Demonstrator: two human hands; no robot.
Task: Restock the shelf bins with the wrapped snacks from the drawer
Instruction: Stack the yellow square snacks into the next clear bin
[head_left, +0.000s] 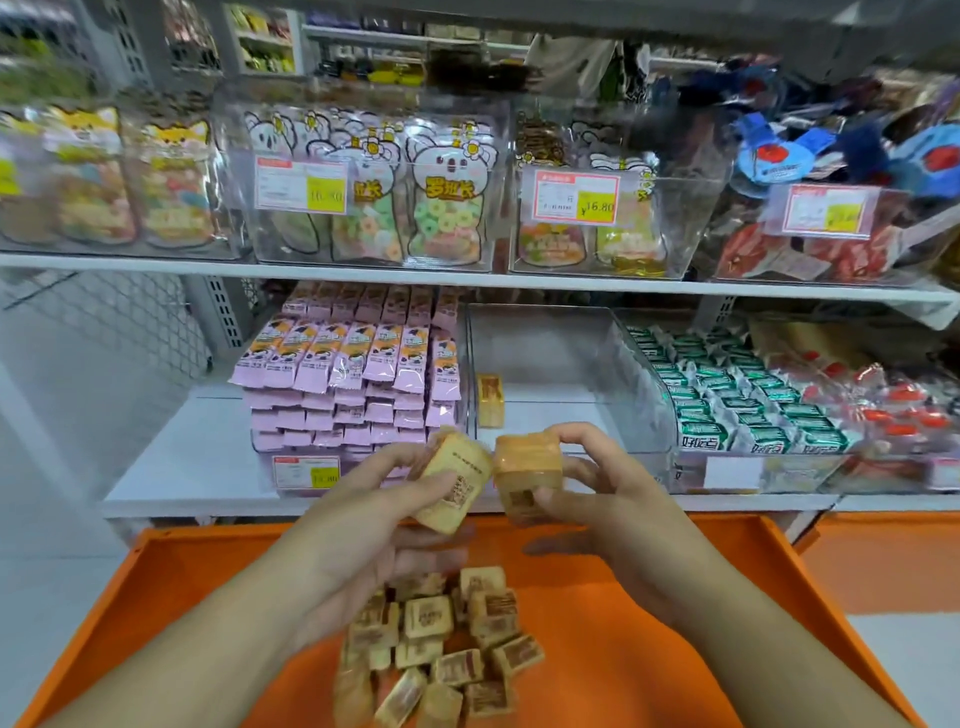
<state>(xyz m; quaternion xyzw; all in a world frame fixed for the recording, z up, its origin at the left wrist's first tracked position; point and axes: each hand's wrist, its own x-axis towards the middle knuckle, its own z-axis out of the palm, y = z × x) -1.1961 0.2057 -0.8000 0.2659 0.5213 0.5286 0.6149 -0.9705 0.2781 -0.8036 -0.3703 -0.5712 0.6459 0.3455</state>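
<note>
Already each hand is clamped on a wrapped snack, the left hand (395, 499) on one (453, 480) and the right hand (587, 483) on another (527, 475), before the clear bin (644, 395) holding just one piece (490, 400), while most of the heap (441, 649) waits in the orange drawer (675, 597) below.

Clear bin (597, 332) open-topped, nearly bare; one snack (490, 399) stands at its left wall. Pink packets (353, 374) left, green packets (727, 405) right, upper shelf (467, 280) overhead limit access
</note>
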